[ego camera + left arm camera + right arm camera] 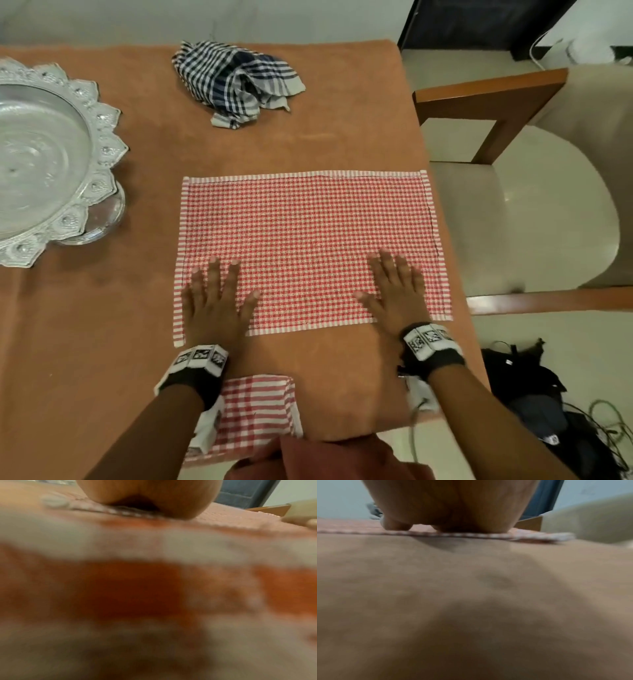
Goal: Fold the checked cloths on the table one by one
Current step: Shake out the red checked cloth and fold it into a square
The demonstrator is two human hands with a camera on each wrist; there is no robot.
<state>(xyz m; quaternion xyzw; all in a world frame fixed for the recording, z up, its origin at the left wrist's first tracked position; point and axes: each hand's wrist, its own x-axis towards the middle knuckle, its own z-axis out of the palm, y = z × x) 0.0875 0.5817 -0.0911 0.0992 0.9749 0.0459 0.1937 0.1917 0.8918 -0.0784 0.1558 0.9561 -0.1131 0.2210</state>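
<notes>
A red-and-white checked cloth (pixel 308 240) lies spread flat in the middle of the orange-covered table (pixel 102 325). My left hand (pixel 215 298) presses flat on its near left part, fingers straight and spread. My right hand (pixel 397 287) lies flat on its near right part in the same way. A folded red checked cloth (pixel 257 407) sits at the near table edge under my left wrist. A crumpled blue-and-white checked cloth (pixel 236 80) lies at the far middle. The wrist views are blurred; the right wrist view shows my right hand (pixel 453 513) resting on the red cloth's edge (pixel 471 535).
A large ornate silver bowl (pixel 44 154) stands at the table's left side. A wooden chair with a cream seat (pixel 513 212) is close to the right table edge. Dark bags and cables (pixel 548 404) lie on the floor at the lower right.
</notes>
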